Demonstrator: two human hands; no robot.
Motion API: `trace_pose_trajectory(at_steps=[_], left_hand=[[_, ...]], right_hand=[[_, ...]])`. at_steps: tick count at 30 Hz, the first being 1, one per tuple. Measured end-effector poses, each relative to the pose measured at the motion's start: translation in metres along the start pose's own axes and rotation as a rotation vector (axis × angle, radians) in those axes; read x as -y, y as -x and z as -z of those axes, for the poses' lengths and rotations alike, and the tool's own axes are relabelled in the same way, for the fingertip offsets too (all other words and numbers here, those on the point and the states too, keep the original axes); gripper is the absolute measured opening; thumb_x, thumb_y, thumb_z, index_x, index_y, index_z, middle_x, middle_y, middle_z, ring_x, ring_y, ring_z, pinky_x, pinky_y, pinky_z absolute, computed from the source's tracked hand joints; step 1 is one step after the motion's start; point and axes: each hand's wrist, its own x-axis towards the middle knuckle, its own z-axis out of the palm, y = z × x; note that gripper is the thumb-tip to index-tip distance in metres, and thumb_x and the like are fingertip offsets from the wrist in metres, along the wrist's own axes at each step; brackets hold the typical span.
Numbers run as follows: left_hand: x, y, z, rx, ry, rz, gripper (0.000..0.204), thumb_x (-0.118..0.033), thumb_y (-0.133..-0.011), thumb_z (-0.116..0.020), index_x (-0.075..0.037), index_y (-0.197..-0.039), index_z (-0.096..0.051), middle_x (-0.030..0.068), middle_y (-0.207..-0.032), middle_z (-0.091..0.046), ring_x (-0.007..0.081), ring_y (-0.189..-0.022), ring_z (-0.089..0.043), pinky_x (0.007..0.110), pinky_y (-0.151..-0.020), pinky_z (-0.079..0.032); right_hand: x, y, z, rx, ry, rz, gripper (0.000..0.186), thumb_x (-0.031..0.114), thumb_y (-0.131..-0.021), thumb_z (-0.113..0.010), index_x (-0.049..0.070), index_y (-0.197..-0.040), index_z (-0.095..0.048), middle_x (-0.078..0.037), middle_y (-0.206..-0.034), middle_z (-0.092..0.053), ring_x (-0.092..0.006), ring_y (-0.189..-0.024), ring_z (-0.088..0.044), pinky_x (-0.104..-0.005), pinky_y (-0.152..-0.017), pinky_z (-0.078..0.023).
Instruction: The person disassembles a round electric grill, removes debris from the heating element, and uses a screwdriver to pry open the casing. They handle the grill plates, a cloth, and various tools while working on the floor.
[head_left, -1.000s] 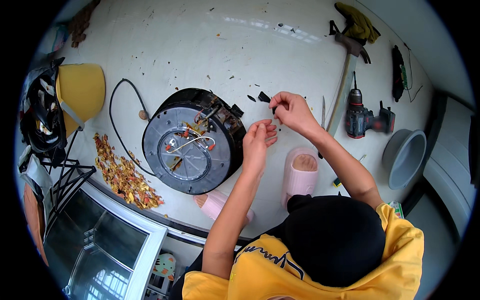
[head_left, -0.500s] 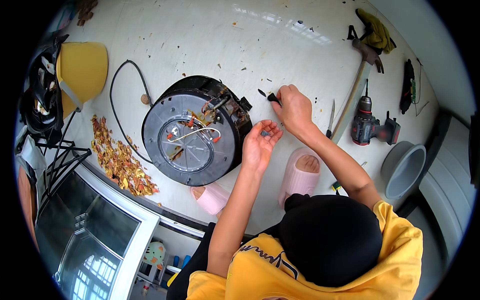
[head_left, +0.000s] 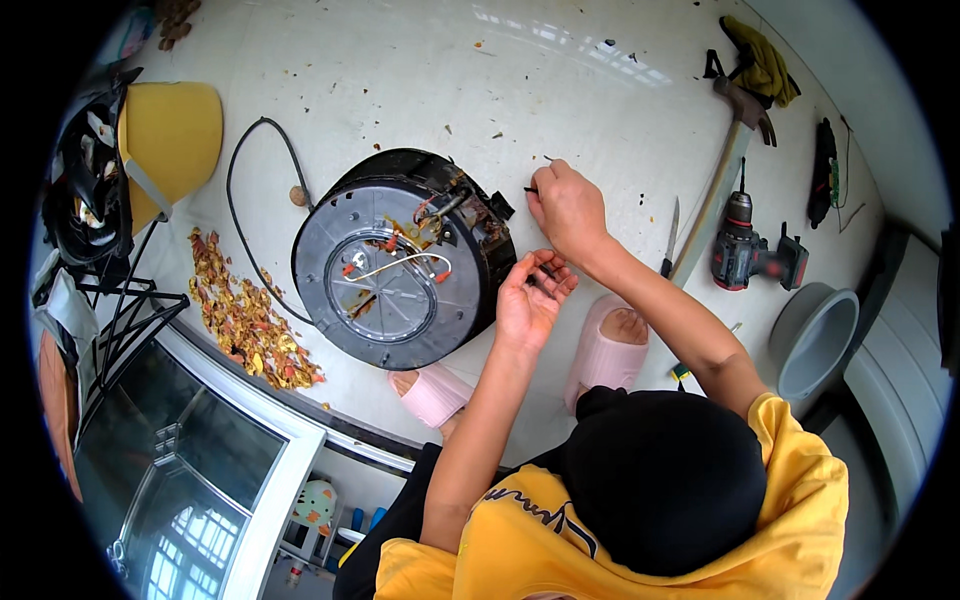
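A round black appliance body (head_left: 345,235) lies bottom up on the floor, its wiring showing: a white wire, red connectors and rusty, dirty parts along its right edge. My right hand (head_left: 572,212) is closed, knuckles up, just right of the appliance without touching it. A small black piece (head_left: 530,189) sticks out from its fingertips; most of it is hidden. Lower and closer to me, my left hand (head_left: 530,305) is turned palm up beside the appliance's side. Its fingers are curled around something small and dark that I cannot make out.
Peel-like yellow-brown scraps (head_left: 245,320) and a black cord (head_left: 232,180) lie left of the appliance. To the right are a hammer (head_left: 742,105), a knife (head_left: 672,235), a cordless drill (head_left: 738,240) and a grey basin (head_left: 815,340). A yellow bin (head_left: 175,145) stands far left.
My right hand has moved left, toward the appliance's edge, and less of the black piece shows. The left hand's fingers have curled in more. The whole view has shifted slightly.
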Motion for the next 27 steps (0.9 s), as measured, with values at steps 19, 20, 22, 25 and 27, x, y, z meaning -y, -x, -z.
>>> trace_pose_trajectory(at_steps=[19, 20, 22, 25, 27], left_hand=[[-0.001, 0.006, 0.014, 0.062, -0.007, 0.016, 0.016, -0.022, -0.089, -0.050, -0.007, -0.085, -0.054, 0.0050, -0.081, -0.056, 0.0167, -0.074, -0.052, 0.033, -0.072, -0.045], [-0.001, 0.007, 0.016, 0.056, -0.002, 0.017, 0.016, -0.022, -0.089, -0.051, -0.007, -0.085, -0.054, 0.0055, -0.082, -0.055, 0.0176, -0.075, -0.052, 0.032, -0.072, -0.045], [-0.002, 0.006, 0.016, 0.051, 0.006, 0.022, 0.016, -0.021, -0.088, -0.051, -0.006, -0.086, -0.053, 0.0064, -0.083, -0.054, 0.0193, -0.076, -0.051, 0.032, -0.072, -0.044], [-0.002, 0.004, 0.012, 0.006, 0.003, 0.000, 0.018, -0.022, -0.088, -0.052, -0.005, -0.088, -0.054, 0.0070, -0.084, -0.055, 0.0198, -0.076, -0.051, 0.034, -0.074, -0.045], [-0.002, 0.004, 0.011, 0.032, 0.024, -0.022, 0.023, -0.026, -0.088, -0.050, -0.004, -0.094, -0.054, 0.0088, -0.089, -0.057, 0.0220, -0.084, -0.054, 0.037, -0.080, -0.045]], right_hand=[[0.002, -0.021, 0.005, 0.270, -0.210, 0.283, 0.028, 0.004, -0.068, -0.068, 0.007, -0.094, -0.060, -0.011, -0.092, -0.051, -0.0278, -0.079, -0.056, -0.0380, -0.066, -0.046], [0.003, -0.020, 0.006, 0.270, -0.210, 0.247, 0.025, 0.004, -0.067, -0.068, 0.006, -0.090, -0.060, -0.012, -0.090, -0.052, -0.0288, -0.079, -0.057, -0.0384, -0.066, -0.046], [0.003, -0.017, 0.009, 0.264, -0.203, 0.175, 0.018, 0.003, -0.066, -0.068, 0.003, -0.082, -0.060, -0.013, -0.086, -0.055, -0.0306, -0.079, -0.057, -0.0391, -0.066, -0.046], [-0.001, -0.006, 0.031, 0.299, -0.380, 0.006, 0.017, 0.005, -0.066, -0.069, 0.002, -0.078, -0.058, -0.013, -0.078, -0.058, -0.0302, -0.074, -0.058, -0.0376, -0.063, -0.046], [0.003, 0.006, 0.062, 0.411, -0.537, -0.089, 0.022, 0.009, -0.061, -0.073, 0.001, -0.077, -0.059, -0.013, -0.073, -0.061, -0.0282, -0.071, -0.060, -0.0349, -0.061, -0.046]])
